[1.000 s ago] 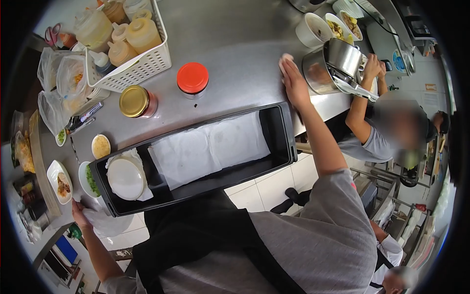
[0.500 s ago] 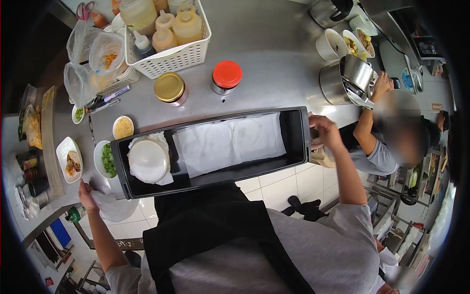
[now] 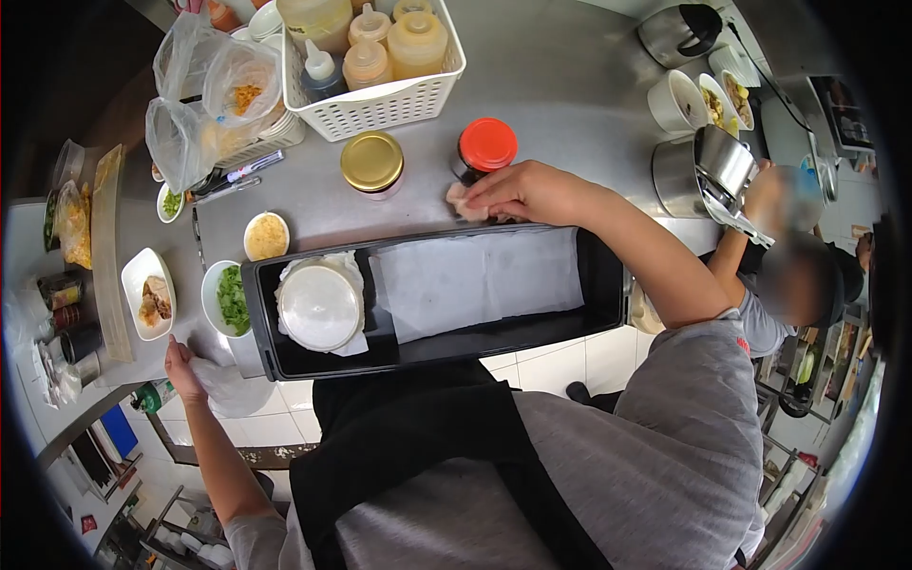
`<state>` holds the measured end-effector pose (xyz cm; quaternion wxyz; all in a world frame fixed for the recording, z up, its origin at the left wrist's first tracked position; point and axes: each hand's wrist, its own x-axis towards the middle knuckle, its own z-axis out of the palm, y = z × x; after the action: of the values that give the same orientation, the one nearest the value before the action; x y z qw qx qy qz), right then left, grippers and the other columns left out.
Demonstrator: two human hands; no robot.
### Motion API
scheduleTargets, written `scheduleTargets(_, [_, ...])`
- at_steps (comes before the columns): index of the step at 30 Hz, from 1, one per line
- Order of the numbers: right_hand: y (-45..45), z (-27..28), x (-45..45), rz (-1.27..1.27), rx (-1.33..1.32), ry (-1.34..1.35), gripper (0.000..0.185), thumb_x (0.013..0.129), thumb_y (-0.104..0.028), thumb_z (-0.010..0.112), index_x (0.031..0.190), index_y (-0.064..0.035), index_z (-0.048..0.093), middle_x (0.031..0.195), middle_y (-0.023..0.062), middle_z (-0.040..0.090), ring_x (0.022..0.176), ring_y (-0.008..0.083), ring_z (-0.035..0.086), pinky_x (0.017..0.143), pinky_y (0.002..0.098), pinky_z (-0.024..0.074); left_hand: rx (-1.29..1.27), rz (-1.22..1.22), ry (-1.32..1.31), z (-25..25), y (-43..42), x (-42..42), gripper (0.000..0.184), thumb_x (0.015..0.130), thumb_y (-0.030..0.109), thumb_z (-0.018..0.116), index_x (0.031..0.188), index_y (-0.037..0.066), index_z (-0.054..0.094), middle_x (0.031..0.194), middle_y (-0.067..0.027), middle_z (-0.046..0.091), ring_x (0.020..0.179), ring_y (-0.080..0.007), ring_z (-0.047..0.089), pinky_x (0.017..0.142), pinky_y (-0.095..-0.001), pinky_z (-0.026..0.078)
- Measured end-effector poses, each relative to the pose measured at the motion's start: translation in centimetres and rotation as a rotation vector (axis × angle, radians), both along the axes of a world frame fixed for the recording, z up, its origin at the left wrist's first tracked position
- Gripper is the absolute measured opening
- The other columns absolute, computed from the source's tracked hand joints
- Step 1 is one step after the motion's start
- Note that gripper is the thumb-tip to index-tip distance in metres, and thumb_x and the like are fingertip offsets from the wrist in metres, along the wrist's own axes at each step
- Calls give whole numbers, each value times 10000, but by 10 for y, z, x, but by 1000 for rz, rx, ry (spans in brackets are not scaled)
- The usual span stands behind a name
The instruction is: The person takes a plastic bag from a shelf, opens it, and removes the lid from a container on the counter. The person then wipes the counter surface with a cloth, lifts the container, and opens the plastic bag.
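My right hand reaches over the far rim of the long black tray, its fingers closed on a crumpled pale cloth. The cloth is against the steel counter, just in front of the red-lidded jar. Near the counter's front edge, my left hand is closed at the corner of a clear plastic bag. Inside the tray lie white paper sheets and a round white lidded tub on paper. A gold-lidded jar stands behind the tray.
Bowls of chopped greens, yellowish paste and meat pieces stand left. A white basket of squeeze bottles is behind. At right, a co-worker's arm is beside metal pots.
My right hand has left the tray's right end and moved left and away from me, onto the counter by the red-lidded jar. The left hand stays by the bag. The view has shifted slightly.
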<state>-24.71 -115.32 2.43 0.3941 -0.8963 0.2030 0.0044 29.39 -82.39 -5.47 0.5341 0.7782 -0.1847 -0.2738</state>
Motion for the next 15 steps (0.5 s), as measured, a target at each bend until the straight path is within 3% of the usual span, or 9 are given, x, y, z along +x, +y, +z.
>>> scheduleTargets(2, [0,-7,10,38,28,25,286,806,-5,566,1057,-116,645,1138,55,614,1042,233,579,855,353,484,10,16,-14,1,1,-2,441,956,273,450,580,139,263,570,37,224,564,-89,215,540,-266,207])
scheduleTargets(4, [3,-12,13,117,-259,146,286,783,-31,580,1045,-124,647,1089,47,630,1085,218,550,868,347,474,16,22,-26,3,-1,-3,441,955,271,449,579,139,263,570,37,224,563,-89,215,539,-266,204])
scheduleTargets(8, [-7,-6,3,170,-247,117,206,758,-57,577,945,-99,653,1019,49,639,1068,230,545,856,344,472,26,15,-15,3,-2,-3,439,954,268,450,579,142,258,567,38,227,558,-89,219,535,-270,203])
scheduleTargets(10, [-30,-17,-26,285,-84,142,124,717,-39,582,828,-61,632,954,56,639,986,253,564,818,347,474,20,14,9,3,-1,-2,439,954,268,450,580,143,257,567,38,228,556,-89,220,534,-271,203])
scheduleTargets(11, [-35,-19,-44,235,-78,58,79,675,-4,601,747,-35,606,919,61,641,933,265,564,785,349,468,15,19,-2,2,0,-2,438,954,267,449,582,143,255,567,39,227,554,-87,218,531,-271,202])
scheduleTargets(15, [-34,-12,-121,46,-186,77,84,656,15,615,725,-31,603,859,64,640,893,270,574,759,352,467,-10,16,19,3,-2,-5,429,957,263,444,590,148,252,569,46,218,549,-79,211,518,-267,196])
